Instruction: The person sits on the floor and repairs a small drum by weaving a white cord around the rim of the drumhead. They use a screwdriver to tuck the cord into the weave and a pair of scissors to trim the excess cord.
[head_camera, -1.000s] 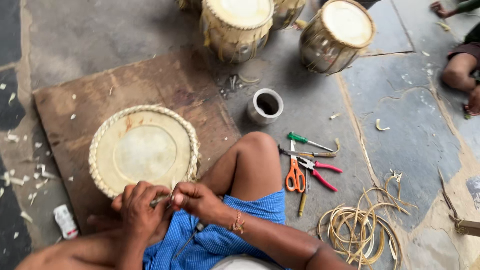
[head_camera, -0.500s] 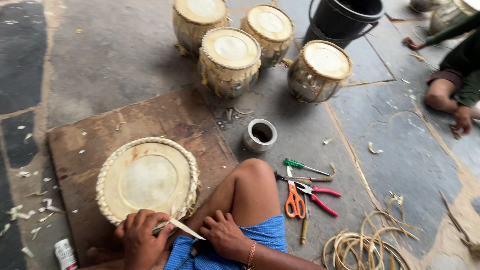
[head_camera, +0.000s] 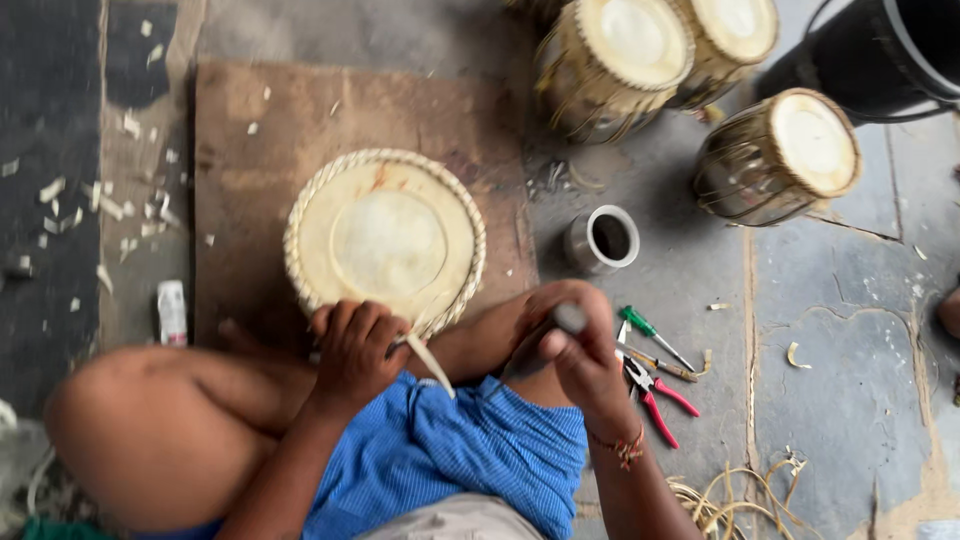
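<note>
Gripping drumhead (head_camera: 385, 240) rim at board's (head_camera: 240, 170) near edge: left hand (head_camera: 355, 350), clamped on pale strip (head_camera: 430, 365). Right hand (head_camera: 575, 345) closed around tool handle. Risk: tool slips, tearing skin or nicking fingers.

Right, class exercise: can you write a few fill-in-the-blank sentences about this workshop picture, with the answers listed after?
1. The round woven-rimmed drumhead lies on a flat brown ____.
2. The left hand grips a pale ____ at the drumhead's rim.
3. The small metal cup stands ____ on the grey stone floor.
4. The pliers by the right hand have ____ handles.

Answers: board; strip; upright; red
</note>
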